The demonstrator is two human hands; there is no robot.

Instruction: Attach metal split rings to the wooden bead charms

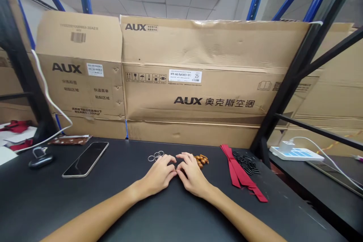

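My left hand (159,176) and my right hand (193,176) rest side by side on the black table (113,204), fingers curled inward and fingertips meeting in a pinch over something too small to make out. Several metal key rings (155,155) lie just beyond my left hand. A small heap of brown wooden beads (202,160) sits right behind my right hand's fingers. Red ribbon strips (238,174) stretch along the table to the right, with a pile of black rings (246,162) next to them.
A phone (85,159) lies face up at the left, a black clip-like object (40,159) and a brown packet (69,140) beyond it. Cardboard boxes (198,83) wall off the back. A white power strip (295,153) sits at right behind a black rack post (286,83).
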